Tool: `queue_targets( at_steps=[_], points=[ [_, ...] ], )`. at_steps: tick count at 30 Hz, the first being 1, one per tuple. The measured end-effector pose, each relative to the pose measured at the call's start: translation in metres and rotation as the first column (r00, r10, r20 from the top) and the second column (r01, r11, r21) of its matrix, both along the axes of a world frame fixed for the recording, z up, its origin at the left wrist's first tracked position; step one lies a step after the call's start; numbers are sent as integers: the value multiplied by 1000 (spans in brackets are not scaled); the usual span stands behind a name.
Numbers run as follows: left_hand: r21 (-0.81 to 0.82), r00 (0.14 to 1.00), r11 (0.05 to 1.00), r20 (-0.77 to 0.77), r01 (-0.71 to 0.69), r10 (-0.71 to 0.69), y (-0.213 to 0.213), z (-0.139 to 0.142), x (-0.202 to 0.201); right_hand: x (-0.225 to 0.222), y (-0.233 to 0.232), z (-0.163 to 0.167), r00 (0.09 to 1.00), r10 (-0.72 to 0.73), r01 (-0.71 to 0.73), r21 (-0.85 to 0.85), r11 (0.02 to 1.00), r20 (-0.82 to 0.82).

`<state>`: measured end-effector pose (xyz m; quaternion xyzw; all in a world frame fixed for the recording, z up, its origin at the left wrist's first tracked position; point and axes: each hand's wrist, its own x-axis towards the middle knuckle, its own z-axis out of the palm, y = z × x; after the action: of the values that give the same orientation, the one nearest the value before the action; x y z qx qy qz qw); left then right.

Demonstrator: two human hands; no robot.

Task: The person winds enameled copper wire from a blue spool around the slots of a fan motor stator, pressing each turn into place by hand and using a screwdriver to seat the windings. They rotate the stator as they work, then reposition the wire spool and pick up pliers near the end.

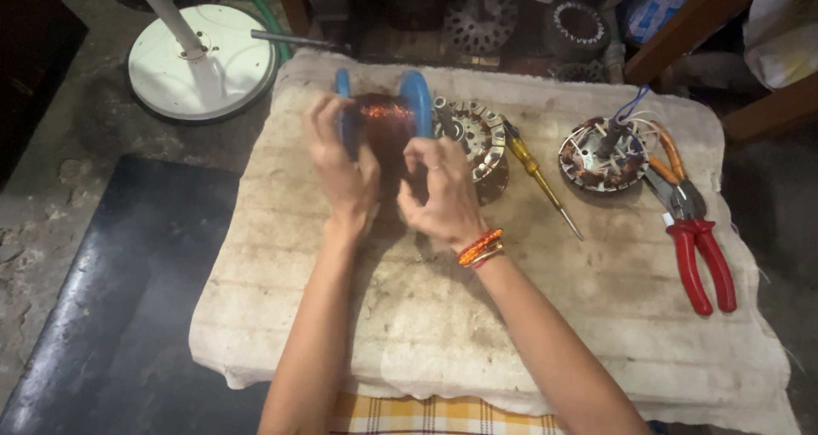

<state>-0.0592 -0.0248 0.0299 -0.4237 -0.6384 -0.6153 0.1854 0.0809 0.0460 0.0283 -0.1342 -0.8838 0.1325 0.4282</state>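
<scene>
while both hands, left hand (341, 167) and right hand (439, 192), grip the blue copper wire spool (383, 115) above the cloth pad (426, 316), loose fingers could let wire unwind and tangle on the stator (470, 132).

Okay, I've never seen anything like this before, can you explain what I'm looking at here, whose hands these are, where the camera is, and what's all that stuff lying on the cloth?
There is one picture, taken by a camera worn on a person's head, looking down at their own two bare hands. The left hand and the right hand together hold a spool of copper wire with blue end discs, raised over a worn pale cloth pad. On the pad, just behind the spool, lies a round metal motor core. To its right are a yellow-handled screwdriver, a second motor core with wound wire and loose leads, and red-handled pliers. Beyond the pad, on the floor, stands a white round fan base.
</scene>
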Motion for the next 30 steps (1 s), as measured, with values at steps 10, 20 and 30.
queue_targets(
  at_steps=[10, 20, 30],
  points=[
    [-108, 904, 984, -420, -143, 86, -4, -8, 2, 12, 10, -4, 982, -113, 74, -241, 968, -151],
    [-273, 877, 961, -453, 36, -162, -6, 13, 8, 15, 6, 14, 984, -18, -68, -460, 885, -179],
    [-296, 883, 954, -460, -54, -92, 0, 12, 11, 173, 52, 3, 895, -423, 305, -494, 814, -144]
  ],
)
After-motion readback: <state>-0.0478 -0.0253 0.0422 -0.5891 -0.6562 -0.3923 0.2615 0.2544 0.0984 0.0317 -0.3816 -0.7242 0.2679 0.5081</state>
